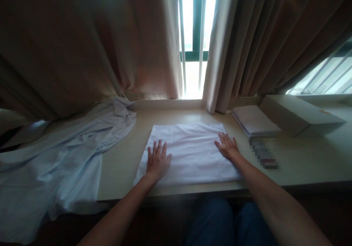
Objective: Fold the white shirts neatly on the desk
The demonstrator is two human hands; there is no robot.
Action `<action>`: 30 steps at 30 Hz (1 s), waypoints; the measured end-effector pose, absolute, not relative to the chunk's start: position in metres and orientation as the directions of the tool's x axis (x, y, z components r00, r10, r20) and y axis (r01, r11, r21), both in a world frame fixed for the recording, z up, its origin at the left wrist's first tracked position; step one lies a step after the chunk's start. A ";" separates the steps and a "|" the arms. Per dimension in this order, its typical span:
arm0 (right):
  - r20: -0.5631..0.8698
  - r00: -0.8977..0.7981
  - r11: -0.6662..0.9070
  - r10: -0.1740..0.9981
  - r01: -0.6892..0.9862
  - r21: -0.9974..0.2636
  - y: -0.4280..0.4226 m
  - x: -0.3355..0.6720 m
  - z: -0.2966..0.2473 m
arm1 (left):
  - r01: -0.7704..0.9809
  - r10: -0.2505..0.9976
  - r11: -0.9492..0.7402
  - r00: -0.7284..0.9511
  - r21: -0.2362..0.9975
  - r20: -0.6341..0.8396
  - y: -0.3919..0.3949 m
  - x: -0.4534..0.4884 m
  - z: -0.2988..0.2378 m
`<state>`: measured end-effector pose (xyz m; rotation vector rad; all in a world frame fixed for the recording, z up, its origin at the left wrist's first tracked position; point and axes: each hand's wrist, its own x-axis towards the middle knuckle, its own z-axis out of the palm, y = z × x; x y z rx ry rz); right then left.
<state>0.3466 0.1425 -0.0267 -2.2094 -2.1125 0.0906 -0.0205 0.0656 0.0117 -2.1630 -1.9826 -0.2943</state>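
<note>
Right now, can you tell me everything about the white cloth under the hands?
The white cloth looks like plain, soft fabric, laid flat in a rough rectangle with faint wrinkles. It rests on the pale tabletop, close to the front edge. The left hand lies on its left part, the right hand on its right side.

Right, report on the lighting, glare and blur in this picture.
In the head view, the green-framed window glares almost white; the brownish fabric curtain left of it sinks into shadow; the flat white cloth and bare left hand look softly blurred; coarse pixel blocks mask a dark object.
</note>
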 end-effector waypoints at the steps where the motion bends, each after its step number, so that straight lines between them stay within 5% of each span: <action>1: 0.012 0.046 -0.045 0.999 0.994 -0.099 0.142 0.346 -0.026 | 0.982 0.949 -0.187 0.179 0.007 0.258 0.072 0.000 0.016; 5: 0.000 0.036 -0.036 0.999 0.995 -0.090 0.141 0.346 -0.023 | 0.921 0.920 -0.369 0.343 0.124 0.189 0.108 0.070 0.013; 11: 0.009 0.032 -0.031 0.999 0.996 -0.089 0.143 0.347 -0.026 | 0.957 0.976 -0.210 0.216 0.199 -0.008 0.159 0.046 -0.010; 18: 0.011 0.023 -0.022 1.000 0.996 -0.082 0.145 0.347 -0.028 | 0.971 0.980 0.192 -0.199 0.144 0.032 0.173 -0.092 -0.010; 30: 0.109 0.041 -0.032 0.993 0.996 -0.083 0.144 0.345 -0.028 | 0.926 0.908 0.287 -0.344 0.244 0.239 0.175 -0.133 -0.024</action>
